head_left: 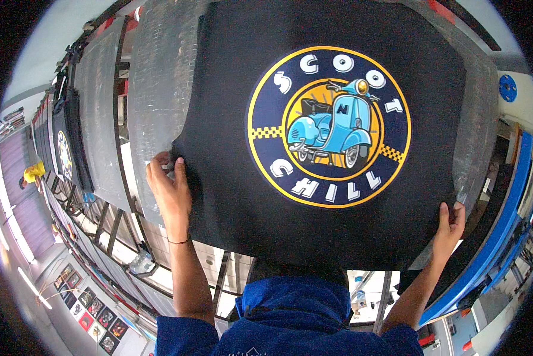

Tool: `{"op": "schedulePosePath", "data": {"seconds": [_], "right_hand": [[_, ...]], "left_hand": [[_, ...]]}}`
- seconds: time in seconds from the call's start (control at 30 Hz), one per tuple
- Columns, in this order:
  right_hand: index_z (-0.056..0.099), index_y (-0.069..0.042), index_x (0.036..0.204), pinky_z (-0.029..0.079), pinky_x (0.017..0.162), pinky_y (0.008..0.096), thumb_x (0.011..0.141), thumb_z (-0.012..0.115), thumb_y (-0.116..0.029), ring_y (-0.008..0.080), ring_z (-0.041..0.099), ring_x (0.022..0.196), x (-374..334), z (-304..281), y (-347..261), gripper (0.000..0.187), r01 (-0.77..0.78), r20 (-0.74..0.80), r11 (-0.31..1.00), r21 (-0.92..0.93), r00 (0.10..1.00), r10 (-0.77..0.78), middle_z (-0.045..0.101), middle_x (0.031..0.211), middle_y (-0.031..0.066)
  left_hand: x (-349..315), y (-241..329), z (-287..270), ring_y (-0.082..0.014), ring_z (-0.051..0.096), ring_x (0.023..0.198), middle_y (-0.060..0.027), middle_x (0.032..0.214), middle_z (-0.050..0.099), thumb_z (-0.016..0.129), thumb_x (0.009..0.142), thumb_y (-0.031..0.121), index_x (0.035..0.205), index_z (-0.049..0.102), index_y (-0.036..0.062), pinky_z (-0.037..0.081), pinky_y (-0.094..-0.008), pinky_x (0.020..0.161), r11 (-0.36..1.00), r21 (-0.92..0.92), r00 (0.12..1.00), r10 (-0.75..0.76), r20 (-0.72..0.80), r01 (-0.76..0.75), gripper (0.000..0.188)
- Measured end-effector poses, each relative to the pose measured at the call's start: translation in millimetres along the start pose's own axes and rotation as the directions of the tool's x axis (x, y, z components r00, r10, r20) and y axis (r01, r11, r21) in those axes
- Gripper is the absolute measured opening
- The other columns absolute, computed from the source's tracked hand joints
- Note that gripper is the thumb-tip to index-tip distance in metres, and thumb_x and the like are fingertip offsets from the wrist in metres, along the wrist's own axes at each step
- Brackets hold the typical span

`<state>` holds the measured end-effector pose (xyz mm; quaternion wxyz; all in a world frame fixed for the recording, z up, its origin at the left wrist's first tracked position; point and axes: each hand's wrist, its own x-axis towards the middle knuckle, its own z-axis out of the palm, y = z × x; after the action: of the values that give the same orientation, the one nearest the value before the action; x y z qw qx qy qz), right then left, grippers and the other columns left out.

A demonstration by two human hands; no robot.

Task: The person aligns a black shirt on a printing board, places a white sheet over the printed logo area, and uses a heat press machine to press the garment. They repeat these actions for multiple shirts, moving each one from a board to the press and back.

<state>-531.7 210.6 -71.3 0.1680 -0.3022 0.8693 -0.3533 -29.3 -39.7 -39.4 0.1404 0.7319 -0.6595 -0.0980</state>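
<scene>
A black fabric piece lies spread on a grey printing board. It carries a round navy-and-yellow print of a light-blue scooter. My left hand pinches the fabric's left edge, fingers curled over it. My right hand grips the fabric's lower right corner. Both forearms come up from the lower edge, with blue sleeves at the bottom.
More grey boards stand in a row to the left; one farther off holds another black printed piece. A blue frame rail runs along the right. A person in yellow is far left.
</scene>
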Motion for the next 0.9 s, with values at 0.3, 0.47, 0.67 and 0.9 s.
{"op": "schedulePosePath", "data": {"seconds": [0.3, 0.47, 0.67, 0.9], "right_hand": [[0.056, 0.004, 0.106, 0.04, 0.093, 0.0294, 0.094, 0.065, -0.017, 0.0176, 0.051, 0.098, -5, 10, -12, 0.026, -0.034, -0.03, 0.988, -0.152, 0.999, 0.03, 0.058, 0.104, 0.0089], [0.055, 0.005, 0.109, 0.041, 0.094, 0.0322, 0.095, 0.063, -0.018, 0.0204, 0.052, 0.101, -8, 17, -26, 0.027, -0.059, -0.048, 0.978, -0.202, 0.998, 0.05, 0.06, 0.106, 0.0119], [0.054, 0.004, 0.109, 0.041, 0.092, 0.0316, 0.096, 0.062, -0.017, 0.0207, 0.053, 0.098, -7, 15, -13, 0.026, -0.005, -0.047, 0.982, -0.189, 0.999, -0.004, 0.059, 0.103, 0.0118], [0.052, 0.002, 0.104, 0.041, 0.087, 0.029, 0.096, 0.062, -0.015, 0.018, 0.05, 0.093, -8, 19, -22, 0.021, -0.001, -0.054, 0.988, -0.153, 0.999, -0.007, 0.056, 0.098, 0.0084]], "left_hand": [[-15, 28, -11, -0.0359, 0.055, 0.095, -0.02, 0.099, 0.058, 0.067, 0.088, 0.011, 0.109, 0.055, -0.0013, 0.042, -0.0442, 0.086, 0.985, -0.166, 0.999, -0.032, 0.033, 0.037, 0.027], [-38, 48, -7, -0.0362, 0.056, 0.091, -0.0171, 0.101, 0.062, 0.066, 0.085, 0.005, 0.103, 0.06, 0.0003, 0.044, -0.0437, 0.083, 0.953, -0.03, 0.943, 0.301, 0.142, -0.3, 0.02], [-14, 38, -5, -0.0364, 0.056, 0.081, -0.0194, 0.097, 0.056, 0.06, 0.09, 0.004, 0.1, 0.058, -0.0039, 0.045, -0.0428, 0.079, 0.996, -0.087, 0.999, 0.027, -0.039, -0.03, 0.013], [0, 24, -18, -0.0132, 0.05, 0.081, -0.0081, 0.089, 0.057, 0.061, 0.093, 0.004, 0.106, 0.048, 0.0009, 0.043, -0.0289, 0.075, 0.679, -0.587, 0.887, -0.226, 0.402, 0.44, 0.018]]}}
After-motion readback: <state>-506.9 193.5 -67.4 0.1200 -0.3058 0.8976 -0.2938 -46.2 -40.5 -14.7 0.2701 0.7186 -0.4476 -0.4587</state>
